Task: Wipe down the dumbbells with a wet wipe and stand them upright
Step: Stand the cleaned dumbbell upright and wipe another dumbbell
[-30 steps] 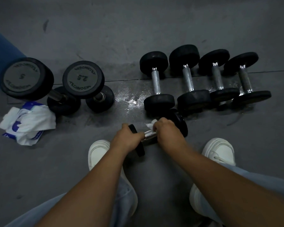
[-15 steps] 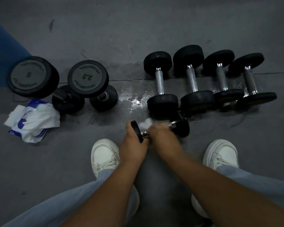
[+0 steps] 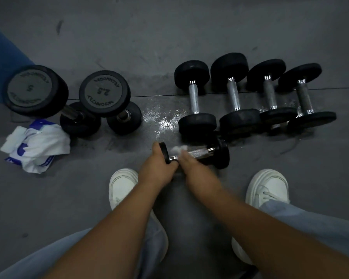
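- Landmark: the small dumbbell point(image 3: 199, 153), low over the floor point(image 3: 189, 37) just ahead of the person's shoes. Can't tell if its right head is touching down.
- Its long axis runs left-right across the person, with the right end angled slightly away.
- Left hand point(image 3: 159, 170) is at the dumbbell's left end, fingers curled round the small left head, clamped on.
- Right hand point(image 3: 189, 164) is on the bar just right of that head, with the wipe point(image 3: 176, 150) bunched against the bar. It's motion-blurred, but the fingers look curled over wipe and bar.
- The hands are close together, both at the left end. The knurled bar and right head lie bare to the right of them.
- Beyond the dumbbell is a row of four point(image 3: 235, 95), lying flat with their axes crosswise to it. The nearest head is just beyond the dumbbell's right head; contact unclear.
- Beyond-left of the dumbbell, the 2.5 point(image 3: 104, 93) and the 5 point(image 3: 35, 89) stand on end. A wet patch point(image 3: 165, 121) lies just beyond the dumbbell.
- A wipe pack point(image 3: 36, 146) lies well left of the dumbbell.
- My read: this is the bar wipe, near the start of its run.
- The unwiped length lies rightward along the axis and the right hand is nearer, so it should do the stroke while the left anchors.
- To stand it up, pivot on the right head. The left hand has the end that goes up.
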